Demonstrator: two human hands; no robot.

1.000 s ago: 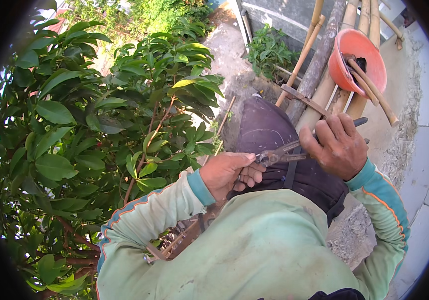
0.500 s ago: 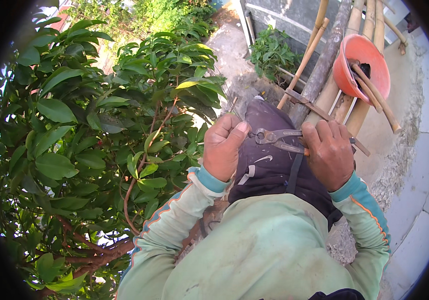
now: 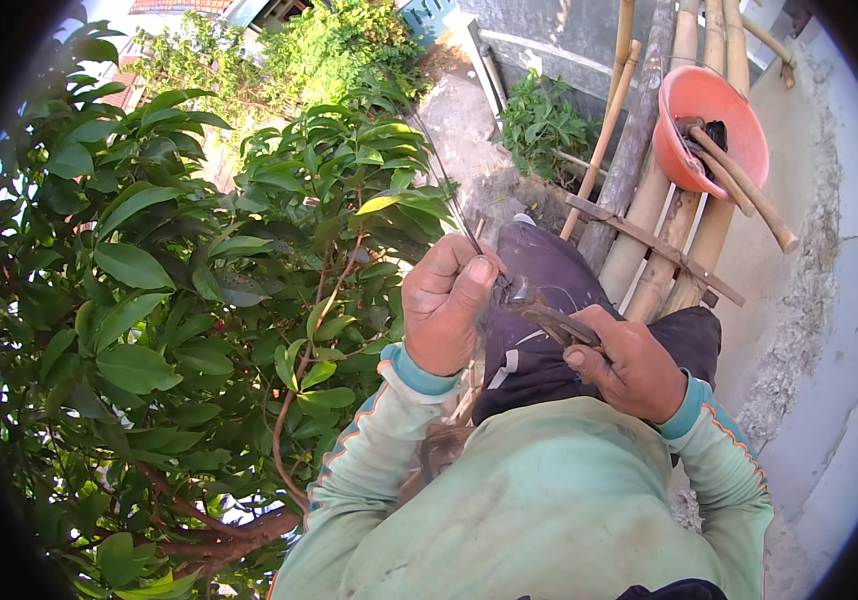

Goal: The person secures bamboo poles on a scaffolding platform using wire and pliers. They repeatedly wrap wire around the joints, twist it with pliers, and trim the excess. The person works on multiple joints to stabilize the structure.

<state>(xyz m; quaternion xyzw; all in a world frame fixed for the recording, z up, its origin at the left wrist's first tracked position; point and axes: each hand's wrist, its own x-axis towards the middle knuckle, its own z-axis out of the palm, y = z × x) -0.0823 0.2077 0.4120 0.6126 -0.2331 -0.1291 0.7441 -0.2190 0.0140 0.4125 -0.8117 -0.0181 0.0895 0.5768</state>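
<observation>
My left hand point(image 3: 446, 308) is closed, pinching thin dark wires point(image 3: 443, 170) between thumb and fingers. The wires run up and away past the leaves. My right hand point(image 3: 633, 364) wraps round the handles of a pair of metal pincers point(image 3: 555, 321). Their jaws point left and lie close to the left thumb, at the wire end. Whether the jaws grip the wire I cannot tell. Both hands are above my dark trousers point(image 3: 549, 262), in front of the pale green shirt.
Leafy branches point(image 3: 139, 360) crowd the left side. Bamboo poles point(image 3: 684, 215) with a wooden crosspiece point(image 3: 655, 249) lie at the upper right. On them rests an orange bucket point(image 3: 739, 140) holding wooden-handled tools point(image 3: 749, 187). A pale wall top point(image 3: 829, 400) runs down the right.
My right hand has turned and moved down and left, tilting the pincers so their handles slope lower. The left hand stays near the same place, still pinching the wires.
</observation>
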